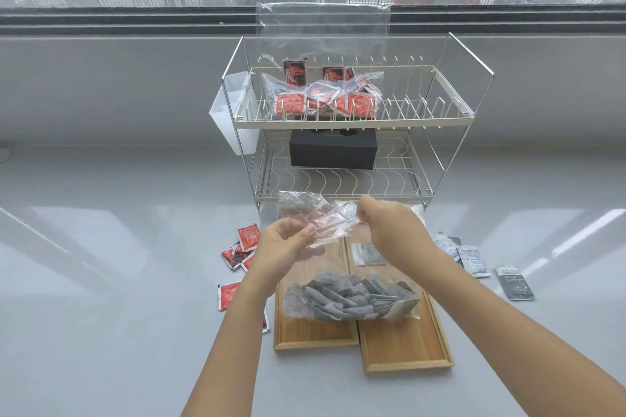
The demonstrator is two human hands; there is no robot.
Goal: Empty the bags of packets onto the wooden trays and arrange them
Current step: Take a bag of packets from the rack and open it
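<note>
Two wooden trays lie side by side on the grey surface, the left tray (pixel 315 337) and the right tray (pixel 406 352). A clear bag of grey packets (pixel 349 296) hangs over both trays, held up by its neck (pixel 330 225). My left hand (pixel 284 244) pinches the left side of the neck and my right hand (pixel 389 227) grips the right side. One grey packet (pixel 367 254) lies on the right tray. Red packets (pixel 242 247) lie scattered left of the trays; grey packets (pixel 474 259) lie to the right.
A two-tier wire rack (pixel 355 118) stands behind the trays. Its top shelf holds a clear bag of red packets (pixel 321 95), its lower shelf a black box (pixel 333 149). A white cup (pixel 233 115) hangs on its left side. A window runs behind.
</note>
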